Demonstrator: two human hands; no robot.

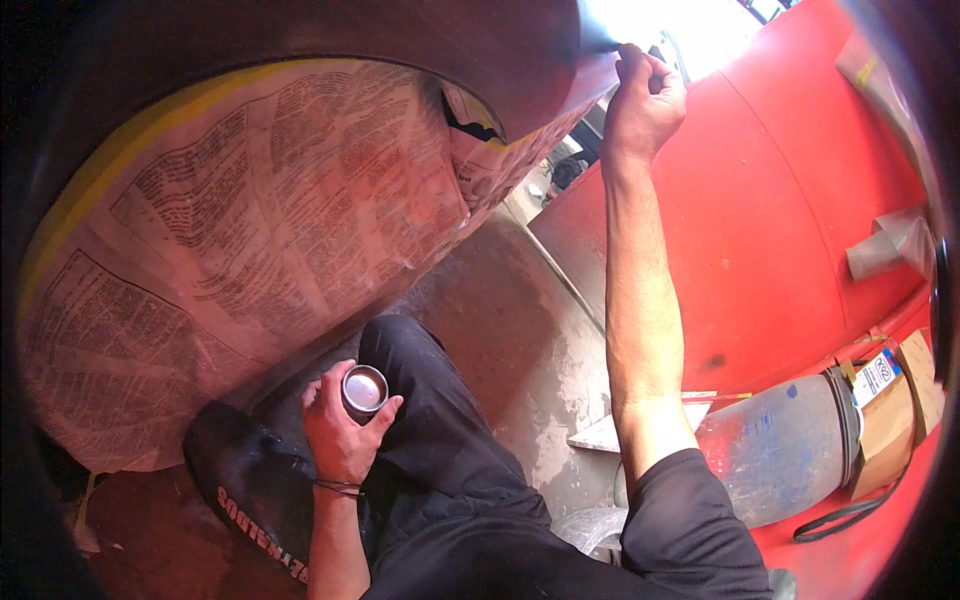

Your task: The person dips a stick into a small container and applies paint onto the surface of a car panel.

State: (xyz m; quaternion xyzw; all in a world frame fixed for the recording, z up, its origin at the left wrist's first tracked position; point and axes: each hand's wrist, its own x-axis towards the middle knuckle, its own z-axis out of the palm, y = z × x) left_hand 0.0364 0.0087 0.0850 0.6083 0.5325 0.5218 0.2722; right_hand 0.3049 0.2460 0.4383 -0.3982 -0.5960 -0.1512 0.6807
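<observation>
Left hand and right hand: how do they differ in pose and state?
The left hand is low, by the leg, its grip around a small round cup; the right hand is raised beside the dark panel, curled, with anything held there unclear. The left hand has a thin dark cord at its wrist; the right hand shows none. Both are ungloved.

Newspaper sheets point(280, 190): dense small print | black trouser leg point(245, 465): pale block lettering | brown carton point(892, 435): label point(875, 378), bold characters
</observation>
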